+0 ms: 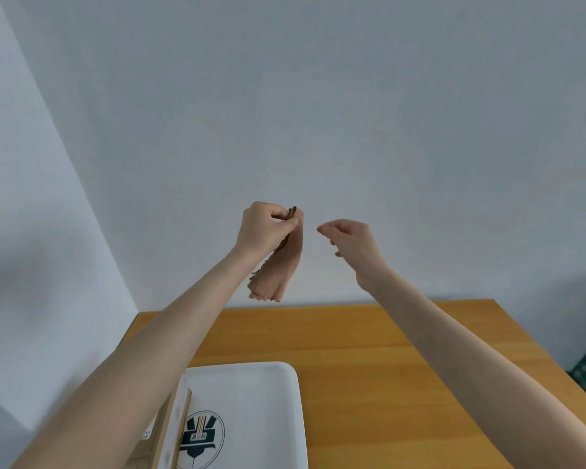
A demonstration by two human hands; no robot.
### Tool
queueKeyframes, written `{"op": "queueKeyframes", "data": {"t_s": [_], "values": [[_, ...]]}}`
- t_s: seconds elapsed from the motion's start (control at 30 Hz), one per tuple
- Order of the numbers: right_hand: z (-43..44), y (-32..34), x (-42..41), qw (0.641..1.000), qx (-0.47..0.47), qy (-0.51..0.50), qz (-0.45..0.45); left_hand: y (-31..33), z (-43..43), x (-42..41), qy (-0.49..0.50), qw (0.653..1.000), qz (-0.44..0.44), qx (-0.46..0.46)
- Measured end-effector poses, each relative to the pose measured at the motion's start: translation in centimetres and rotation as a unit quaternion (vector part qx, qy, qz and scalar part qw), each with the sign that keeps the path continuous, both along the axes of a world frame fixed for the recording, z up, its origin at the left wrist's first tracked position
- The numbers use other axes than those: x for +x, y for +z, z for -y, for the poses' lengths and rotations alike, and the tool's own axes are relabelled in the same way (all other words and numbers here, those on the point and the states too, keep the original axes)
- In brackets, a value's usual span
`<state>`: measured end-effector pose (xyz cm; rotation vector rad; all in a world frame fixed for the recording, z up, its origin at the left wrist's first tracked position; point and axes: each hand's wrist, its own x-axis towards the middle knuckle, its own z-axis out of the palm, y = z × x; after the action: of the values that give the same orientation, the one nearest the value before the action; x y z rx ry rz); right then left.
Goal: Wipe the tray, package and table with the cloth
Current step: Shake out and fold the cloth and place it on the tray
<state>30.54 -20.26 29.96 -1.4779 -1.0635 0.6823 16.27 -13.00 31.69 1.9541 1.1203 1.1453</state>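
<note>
Head view: the left hand (263, 228) pinches the top of the pinkish-brown cloth (281, 262), which hangs in the air above the far edge of the table (369, 360). The right hand (352, 245) is just beside it, not touching — fingers loosely bent, holding nothing. The white tray (285, 394) sits on the table, with the package (170, 431) at its left side.

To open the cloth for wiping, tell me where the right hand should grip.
Likely best: pinch the cloth by its top edge beside the left hand, coming from the right: it hangs limp from that hand, and the open right hand is close.
</note>
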Motion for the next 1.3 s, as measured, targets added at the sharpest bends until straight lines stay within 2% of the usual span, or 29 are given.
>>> {"op": "queueKeyframes", "data": {"t_s": [0.13, 0.3, 0.43, 0.5, 0.63, 0.73, 0.83, 0.9, 1.03, 1.13, 1.3], "values": [[-0.7, 2.4, -1.5, 0.998, 0.03, 0.041, -0.031, 0.2, 0.9, 0.4, 0.008, 0.997, -0.03, 0.074], [-1.1, 2.7, -2.0, 0.996, 0.026, 0.035, -0.072, 0.0, 1.3, 0.3, -0.003, 0.994, -0.046, 0.1], [-0.8, 2.7, -1.9, 0.998, 0.025, 0.027, -0.059, -0.1, 1.6, 0.1, -0.04, 0.99, -0.048, 0.126], [-0.8, 2.9, -1.7, 0.997, 0.032, 0.027, -0.065, 0.1, 1.8, -0.1, -0.066, 0.993, -0.01, 0.094], [-0.2, 3.4, -1.2, 0.992, 0.04, 0.076, -0.088, 0.3, 1.9, -0.6, -0.093, 0.984, 0.131, -0.074], [0.1, 3.9, -1.1, 0.991, 0.021, 0.092, -0.093, 0.2, 1.5, -1.2, -0.076, 0.977, 0.146, -0.137], [0.0, 4.7, -0.2, 0.993, -0.003, 0.046, -0.111, -0.6, 1.0, -2.4, -0.068, 0.956, 0.191, -0.213], [0.0, 5.1, 0.6, 0.997, -0.028, 0.022, -0.075, -1.5, 0.5, -3.5, -0.062, 0.948, 0.198, -0.241], [0.2, 5.9, 1.7, 0.998, -0.051, 0.011, 0.018, -3.2, -0.6, -5.7, -0.038, 0.954, 0.151, -0.255], [0.1, 6.5, 2.1, 0.994, -0.049, 0.034, 0.088, -4.3, -1.4, -6.6, -0.002, 0.969, 0.064, -0.238], [0.4, 7.5, 1.0, 0.969, -0.017, 0.12, 0.214, -4.5, -1.5, -6.2, 0.006, 0.966, -0.109, -0.235]]}}
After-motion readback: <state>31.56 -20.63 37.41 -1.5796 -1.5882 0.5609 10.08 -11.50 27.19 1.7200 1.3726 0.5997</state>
